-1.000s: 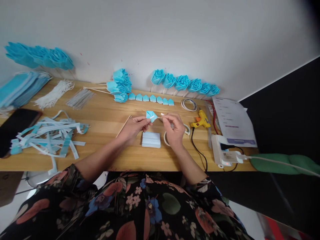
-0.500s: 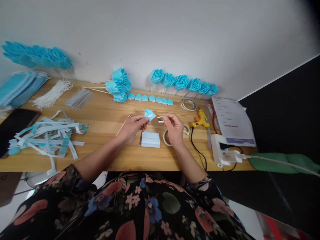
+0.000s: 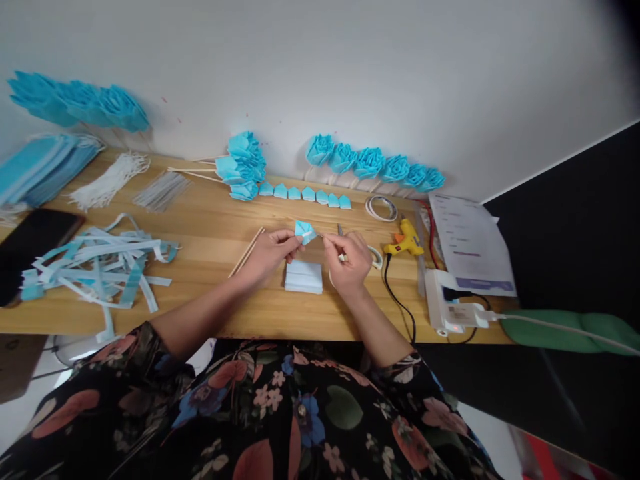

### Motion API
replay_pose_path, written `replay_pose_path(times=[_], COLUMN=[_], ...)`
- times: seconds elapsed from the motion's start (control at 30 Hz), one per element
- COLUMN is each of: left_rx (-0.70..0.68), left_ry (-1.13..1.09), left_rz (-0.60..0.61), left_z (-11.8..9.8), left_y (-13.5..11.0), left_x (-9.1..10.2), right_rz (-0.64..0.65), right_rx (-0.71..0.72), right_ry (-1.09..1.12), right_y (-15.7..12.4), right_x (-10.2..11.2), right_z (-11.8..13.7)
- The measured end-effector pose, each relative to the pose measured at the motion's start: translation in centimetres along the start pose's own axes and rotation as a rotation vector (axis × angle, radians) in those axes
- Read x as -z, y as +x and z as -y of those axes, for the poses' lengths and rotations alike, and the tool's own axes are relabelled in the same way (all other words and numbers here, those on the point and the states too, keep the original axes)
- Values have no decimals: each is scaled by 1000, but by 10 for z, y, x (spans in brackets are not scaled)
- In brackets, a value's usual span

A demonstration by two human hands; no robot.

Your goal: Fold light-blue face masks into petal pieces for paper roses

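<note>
My left hand (image 3: 267, 253) pinches a small folded blue paper piece (image 3: 305, 231) just above the wooden table (image 3: 210, 233). My right hand (image 3: 346, 257) is closed beside it, fingertips at the piece's right edge; what they pinch is too small to make out. Below the hands lies a small stack of pale blue folded pieces (image 3: 303, 277). A thin wooden stick (image 3: 246, 251) lies by my left wrist. A roll of white tape (image 3: 373, 257) sits partly under my right hand.
A row of small blue folded pieces (image 3: 305, 195) and blue paper roses (image 3: 373, 163) line the wall. Cut blue strips (image 3: 100, 263) lie at left, with a black phone (image 3: 27, 247). A yellow glue gun (image 3: 407, 240), another tape ring (image 3: 381, 209), papers (image 3: 467, 243) and a white power strip (image 3: 450, 303) stand right.
My right hand pulled away from the blue piece with a small white strip, then came back against its right edge. The left hand stayed put holding the piece.
</note>
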State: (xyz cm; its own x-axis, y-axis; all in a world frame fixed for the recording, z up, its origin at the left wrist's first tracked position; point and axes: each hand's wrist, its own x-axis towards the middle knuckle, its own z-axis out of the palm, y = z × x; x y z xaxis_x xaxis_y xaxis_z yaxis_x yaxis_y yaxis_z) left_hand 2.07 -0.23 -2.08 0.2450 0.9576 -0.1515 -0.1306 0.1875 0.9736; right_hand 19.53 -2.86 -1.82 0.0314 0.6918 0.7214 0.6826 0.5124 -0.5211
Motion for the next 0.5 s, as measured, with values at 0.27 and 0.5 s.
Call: replay_pose_path(times=[0.27,0.5], left_rx=[-90,-65], left_ry=[53,-15], left_rz=[-20,16], left_z=[1,-6], left_y=[-3,-5], left_x=[-3,-5], right_rz=[102,-72], right_rx=[112,-198], right_ry=[-170,128], right_y=[-1,-1], right_x=[1,-3], right_z=[-3,-1])
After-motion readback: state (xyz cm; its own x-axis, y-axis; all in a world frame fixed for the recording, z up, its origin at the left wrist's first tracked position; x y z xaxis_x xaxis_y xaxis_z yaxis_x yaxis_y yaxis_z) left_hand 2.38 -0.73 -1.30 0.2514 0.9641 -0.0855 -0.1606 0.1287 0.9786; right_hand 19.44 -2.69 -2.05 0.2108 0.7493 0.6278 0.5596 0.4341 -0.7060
